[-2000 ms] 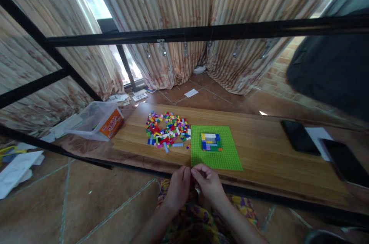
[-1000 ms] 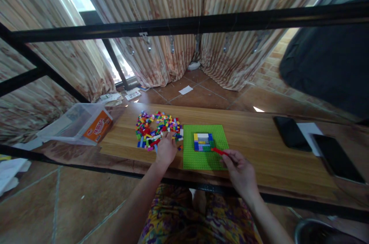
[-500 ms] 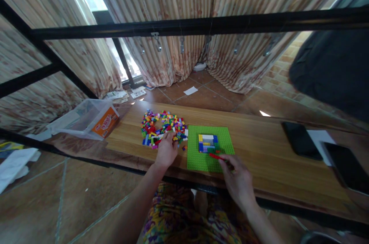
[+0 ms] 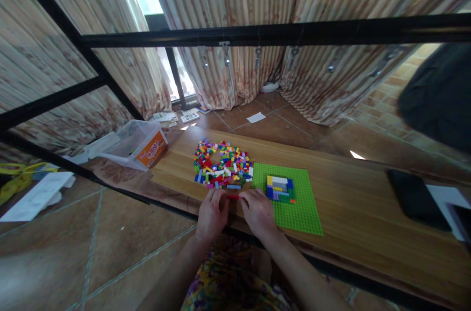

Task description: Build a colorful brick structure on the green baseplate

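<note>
A thin red toy brick (image 4: 233,197) spans the gap between my two hands, close to the front edge of the bench. My left hand (image 4: 213,213) pinches its left end. At the other end, my right hand (image 4: 258,211) grips it with closed fingers. Just beyond my hands is a loose heap of small coloured bricks (image 4: 222,160). The green baseplate (image 4: 300,213) lies to the right, partly behind my right hand. On it stands a low square build of blue, white, yellow and green bricks (image 4: 280,188).
A clear plastic box (image 4: 125,146) with an orange label sits at the bench's left end. A dark phone (image 4: 415,198) and white paper (image 4: 447,200) lie at the right. A black metal bar (image 4: 257,34) crosses in front of the curtains.
My right hand has moved left with the red brick, away from the baseplate. My left hand has left the heap and now meets it at the brick. The view has shifted left.
</note>
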